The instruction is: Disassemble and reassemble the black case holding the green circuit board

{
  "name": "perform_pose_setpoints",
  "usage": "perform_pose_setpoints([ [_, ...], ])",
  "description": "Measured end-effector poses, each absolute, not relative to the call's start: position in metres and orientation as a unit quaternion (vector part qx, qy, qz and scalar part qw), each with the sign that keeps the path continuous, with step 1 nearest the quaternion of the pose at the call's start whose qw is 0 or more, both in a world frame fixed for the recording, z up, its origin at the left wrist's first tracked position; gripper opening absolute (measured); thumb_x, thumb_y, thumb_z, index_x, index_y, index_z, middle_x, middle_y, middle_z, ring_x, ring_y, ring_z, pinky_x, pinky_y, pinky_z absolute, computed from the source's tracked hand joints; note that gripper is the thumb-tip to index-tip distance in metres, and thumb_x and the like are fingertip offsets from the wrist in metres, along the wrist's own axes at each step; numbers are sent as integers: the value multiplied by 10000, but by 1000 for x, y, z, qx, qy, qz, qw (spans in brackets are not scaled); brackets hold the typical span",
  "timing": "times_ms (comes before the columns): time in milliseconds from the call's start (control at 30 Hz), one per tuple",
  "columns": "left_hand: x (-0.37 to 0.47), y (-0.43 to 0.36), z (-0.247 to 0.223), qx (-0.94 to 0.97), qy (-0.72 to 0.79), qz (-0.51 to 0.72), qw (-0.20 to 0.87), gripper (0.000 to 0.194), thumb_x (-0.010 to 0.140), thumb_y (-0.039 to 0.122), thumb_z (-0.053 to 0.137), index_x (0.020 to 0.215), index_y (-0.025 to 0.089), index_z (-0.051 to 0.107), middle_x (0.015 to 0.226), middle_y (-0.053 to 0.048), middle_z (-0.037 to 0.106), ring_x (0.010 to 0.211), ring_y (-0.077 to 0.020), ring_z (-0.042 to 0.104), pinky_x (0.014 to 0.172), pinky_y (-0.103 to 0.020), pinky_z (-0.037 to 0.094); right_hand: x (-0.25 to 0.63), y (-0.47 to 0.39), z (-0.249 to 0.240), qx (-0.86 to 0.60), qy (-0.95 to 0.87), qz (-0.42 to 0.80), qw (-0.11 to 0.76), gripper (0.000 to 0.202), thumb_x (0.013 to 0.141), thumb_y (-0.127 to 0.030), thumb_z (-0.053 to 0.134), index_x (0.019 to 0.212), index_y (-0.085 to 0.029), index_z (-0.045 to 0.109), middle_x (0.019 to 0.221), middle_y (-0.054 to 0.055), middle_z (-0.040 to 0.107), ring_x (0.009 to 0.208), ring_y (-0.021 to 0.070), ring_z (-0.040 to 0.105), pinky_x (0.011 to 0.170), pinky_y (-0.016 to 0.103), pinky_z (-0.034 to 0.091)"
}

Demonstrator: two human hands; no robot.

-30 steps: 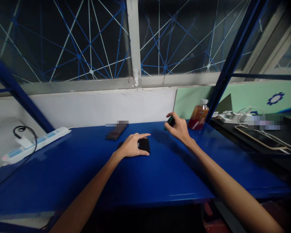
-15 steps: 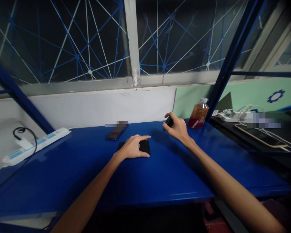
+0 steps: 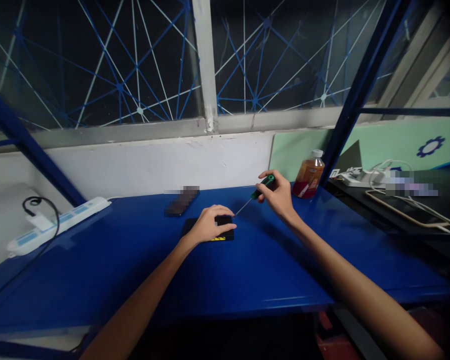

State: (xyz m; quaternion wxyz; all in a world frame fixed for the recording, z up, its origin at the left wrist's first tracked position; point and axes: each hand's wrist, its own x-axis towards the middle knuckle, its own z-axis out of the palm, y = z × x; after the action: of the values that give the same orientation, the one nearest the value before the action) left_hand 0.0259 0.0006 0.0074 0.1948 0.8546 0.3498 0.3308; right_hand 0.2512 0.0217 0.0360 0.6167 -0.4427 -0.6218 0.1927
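Observation:
My left hand [image 3: 207, 224] lies over a flat black box [image 3: 227, 234] on the blue table, its fingers stretched along the far side and its thumb apart across the top. A yellow-and-black strip [image 3: 218, 239] shows on the box's near edge. In my right hand [image 3: 279, 194], with the fingers wrapped round its green and black handle, is a screwdriver [image 3: 255, 193]. Its thin metal shaft slants down to the left, and the tip is close to the box's far right corner beside my left fingertips. Whether the tip touches the box I cannot tell.
A dark phone-like slab [image 3: 182, 201] lies behind the box. At the back right stands a bottle [image 3: 309, 174] of reddish drink. On the left is a white power strip [image 3: 60, 226] with a black cable. Blue metal posts [image 3: 354, 95] flank the blue table [image 3: 135, 260].
My right hand has turned the screwdriver so that its shaft now points down at the box's corner. My left thumb has drawn back onto the box, uncovering the yellow strip.

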Motion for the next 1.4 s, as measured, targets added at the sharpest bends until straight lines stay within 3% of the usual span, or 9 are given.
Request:
perform_pose_setpoints([
  [267,29,3,0,830,345,366,240,156,786,346,679,819,202,727,962,-56,704,909,-202,646,889,-360,480,247,16,39,-433,-623,206,619,225,721,-251,573,936,-190,545,460,-53,543,398,143,583,427,253,470],
  [1400,27,7,-2,824,328,397,238,93,781,263,697,832,191,726,957,-59,686,871,-184,645,825,-326,492,242,9,41,-418,-623,210,628,197,729,-198,580,922,-199,541,470,-53,554,397,132,580,425,239,463],
])
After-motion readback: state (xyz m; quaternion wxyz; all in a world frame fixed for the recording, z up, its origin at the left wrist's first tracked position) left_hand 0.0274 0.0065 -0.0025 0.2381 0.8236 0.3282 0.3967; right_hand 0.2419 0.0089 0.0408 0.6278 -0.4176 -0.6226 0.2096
